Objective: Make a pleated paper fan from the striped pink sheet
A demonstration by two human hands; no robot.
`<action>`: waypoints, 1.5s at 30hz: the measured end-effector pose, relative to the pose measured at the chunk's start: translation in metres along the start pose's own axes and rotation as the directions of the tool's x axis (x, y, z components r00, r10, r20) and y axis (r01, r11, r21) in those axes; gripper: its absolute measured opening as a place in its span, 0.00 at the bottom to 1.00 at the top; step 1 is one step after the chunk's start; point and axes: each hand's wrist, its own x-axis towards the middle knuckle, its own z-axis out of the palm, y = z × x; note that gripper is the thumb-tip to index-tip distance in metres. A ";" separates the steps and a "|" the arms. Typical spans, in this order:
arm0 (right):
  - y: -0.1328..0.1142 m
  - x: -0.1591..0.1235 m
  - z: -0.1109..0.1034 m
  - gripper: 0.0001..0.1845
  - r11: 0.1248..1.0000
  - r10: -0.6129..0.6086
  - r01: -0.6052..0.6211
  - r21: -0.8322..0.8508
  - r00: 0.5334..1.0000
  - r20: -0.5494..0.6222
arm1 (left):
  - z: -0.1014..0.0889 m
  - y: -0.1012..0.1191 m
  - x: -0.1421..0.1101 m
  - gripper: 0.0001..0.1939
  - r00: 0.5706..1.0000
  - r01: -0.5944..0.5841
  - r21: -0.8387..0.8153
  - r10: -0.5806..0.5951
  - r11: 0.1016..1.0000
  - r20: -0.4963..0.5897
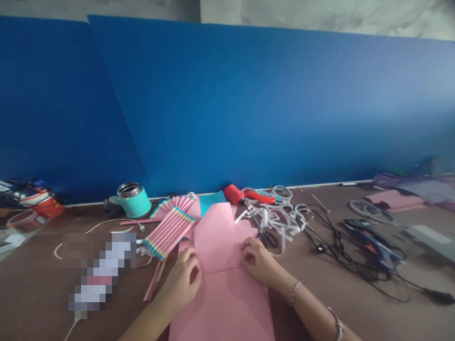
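A pink paper sheet (pixel 222 305) lies before me, with a crease across it and its far part slightly raised. My left hand (pixel 183 274) is closed at the sheet's left edge, thumb and fingers curled near the crease. On the opposite edge my right hand (pixel 261 260) pinches the paper, wrist wearing a chain bracelet and a bangle. Left of the sheet rests a pleated pink paper (pixel 170 232) with blue ends, and behind it a spread paper fan (pixel 179 207). Dark-handled scissors (pixel 268 237) lie just beyond my right hand. More pink and blue paper (pixel 212 202) shows behind the sheet.
White paper strips (pixel 272 218) are heaped behind the scissors, near a red object (pixel 233 194). A turquoise mug (pixel 137 203) stands back left, with a pixelated object (pixel 103 272) in front. To the right are black cables (pixel 337 251) and a blue glue gun (pixel 377 251).
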 end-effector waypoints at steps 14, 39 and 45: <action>-0.003 0.002 0.001 0.10 0.998 0.003 -0.003 -0.065 1.000 -0.009 | 0.004 0.005 0.001 0.09 0.995 0.079 0.035 -0.081 0.996 0.066; -0.019 -0.012 -0.003 0.21 0.898 -0.277 0.323 -0.298 0.943 0.185 | -0.013 0.010 0.000 0.30 0.958 -0.270 0.174 0.246 0.947 0.150; -0.010 -0.013 -0.012 0.22 0.895 -0.302 0.344 -0.283 0.936 0.180 | -0.023 0.003 -0.005 0.26 0.960 -0.264 0.166 0.243 0.950 0.136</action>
